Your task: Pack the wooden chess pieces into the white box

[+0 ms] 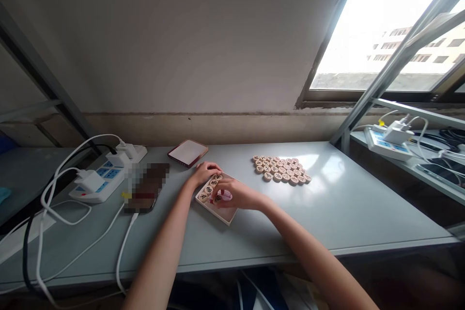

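Observation:
A shallow open box point(227, 218) sits at an angle on the desk, with several round xiangqi pieces point(209, 189) in a row along its left side. My left hand point(205, 173) rests at the box's far left corner, its fingers curled over the edge. Over the inside of the box, my right hand point(234, 193) pinches a xiangqi piece point(217, 199) between thumb and fingers; part of that piece is hidden. Something pink and white shows on the box floor beneath the right hand. To the right, several more xiangqi pieces point(281, 169) lie flat in close rows.
The box lid point(189, 152) lies upside down behind my left hand. At the left are a phone point(147, 188), partly blurred out, white cables and a power strip point(109, 174). Another power strip point(390, 143) stands on the right-hand shelf. The desk's front edge point(232, 266) runs beneath my forearms.

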`<state>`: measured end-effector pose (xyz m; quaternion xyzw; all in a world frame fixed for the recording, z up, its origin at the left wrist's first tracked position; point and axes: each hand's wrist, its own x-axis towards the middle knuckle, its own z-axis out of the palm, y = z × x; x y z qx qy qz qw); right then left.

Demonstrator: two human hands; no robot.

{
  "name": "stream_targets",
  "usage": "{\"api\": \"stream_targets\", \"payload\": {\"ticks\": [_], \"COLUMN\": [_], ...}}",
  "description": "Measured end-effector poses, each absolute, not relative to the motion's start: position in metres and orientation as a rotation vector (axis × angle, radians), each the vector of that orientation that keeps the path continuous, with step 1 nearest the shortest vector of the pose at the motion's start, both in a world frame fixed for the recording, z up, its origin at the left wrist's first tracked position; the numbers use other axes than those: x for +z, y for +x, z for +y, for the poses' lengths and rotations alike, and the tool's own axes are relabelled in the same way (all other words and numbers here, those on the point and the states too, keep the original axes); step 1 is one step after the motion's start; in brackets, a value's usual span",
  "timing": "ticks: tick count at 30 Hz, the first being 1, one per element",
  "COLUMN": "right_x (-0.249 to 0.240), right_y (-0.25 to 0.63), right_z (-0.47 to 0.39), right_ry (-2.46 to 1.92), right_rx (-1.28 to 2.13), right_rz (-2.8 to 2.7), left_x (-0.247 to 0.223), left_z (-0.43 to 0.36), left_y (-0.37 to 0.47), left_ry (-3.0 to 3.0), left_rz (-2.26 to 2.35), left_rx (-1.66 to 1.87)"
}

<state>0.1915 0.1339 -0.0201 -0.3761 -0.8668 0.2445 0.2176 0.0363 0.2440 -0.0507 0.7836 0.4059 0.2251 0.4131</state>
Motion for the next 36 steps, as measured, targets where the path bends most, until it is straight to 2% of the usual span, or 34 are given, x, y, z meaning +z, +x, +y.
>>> {"api": "stream_targets", "payload": {"ticks": [4, 9, 16, 21, 31, 36], "right_x": [-0.005, -0.014, -0.019, -0.014, -0.025, -0.018], "right_y": [0.234, 0.278, 0.288, 0.282, 0.276, 0.264], "right_z": [0.144, 0.149, 0.146, 0.143, 0.149, 0.148], "right_ry": [-1.244, -1.583, -1.817, -1.871, -1.908, -1.736], "right_rx": [0.652, 0.432, 0.13, 0.148, -0.049, -0.012], "right_rz": [-2.26, -2.22, -2.28, -2.304, -2.307, -2.267], "left_x": [-0.048, -0.047, -0.043, -0.04, -0.042, -0.041], "left_z": [0.244, 0.247, 0.243, 0.239, 0.24, 0.24], "left_y": [0.033, 0.026, 0.023, 0.024, 0.027, 0.024], "left_ry": [1.957, 1.852, 1.782, 1.857, 1.881, 1.99], "left_rz": [0.989, 0.828, 0.815, 0.842, 0.905, 0.88], "left_rx": [0.514, 0.464, 0.417, 0.441, 0.468, 0.417]}}
